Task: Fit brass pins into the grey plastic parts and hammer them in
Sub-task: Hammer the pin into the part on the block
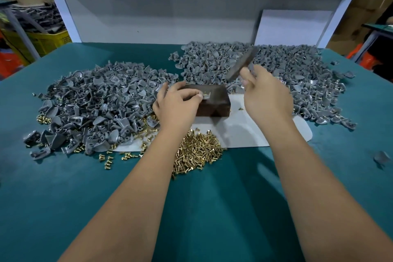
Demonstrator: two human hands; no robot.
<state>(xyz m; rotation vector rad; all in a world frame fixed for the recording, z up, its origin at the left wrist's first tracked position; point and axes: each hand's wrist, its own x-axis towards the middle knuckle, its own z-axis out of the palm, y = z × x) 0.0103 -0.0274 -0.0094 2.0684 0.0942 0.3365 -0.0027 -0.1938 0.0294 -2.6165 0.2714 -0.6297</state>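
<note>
Head view: we see the left hand [178,102] resting on the dark block [214,100] at the centre of the green table [212,208], its fingertips pinching a small grey plastic part [205,96] against the block's top face. A brass pin [205,92] shows on that part, just past the fingertips, at about 2 o'clock from the hand. The right hand [265,93] is raised at 3 o'clock from the block, fingers curled round a blurred dark striking bar [241,62] that slants up toward 1 o'clock; the bar's lower end hangs above the block, clear of the part. Heaps of grey parts lie at 9 o'clock [95,104] and at 1 o'clock [276,74]. A pile of loose brass pins [197,151] sits at 6 o'clock from the block, partly on a pale mat [265,134].
</note>
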